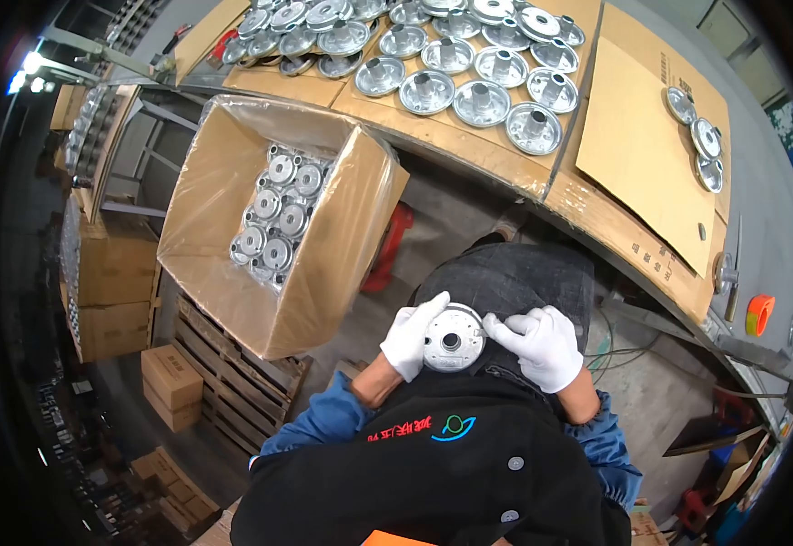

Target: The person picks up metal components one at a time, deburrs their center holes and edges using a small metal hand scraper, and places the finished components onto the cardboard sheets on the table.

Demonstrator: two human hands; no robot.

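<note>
A round silver metal part (452, 338) with a dark centre hole is held over the person's lap. My left hand (414, 338), in a white glove, grips its left side, with the thumb on the top edge. At the part's right edge is my right hand (542, 347), also gloved in white. Its fingers are curled, with the index finger and thumb close together at the rim; whether something small is between them cannot be made out. The underside of the part is hidden.
An open cardboard box (323, 264) lined with clear plastic holds several metal parts. Many flanged parts (532, 128) stand on the cardboard-covered table (487, 162) ahead. An orange tape roll (759, 315) lies at the right. A wooden pallet (223, 373) is below the box.
</note>
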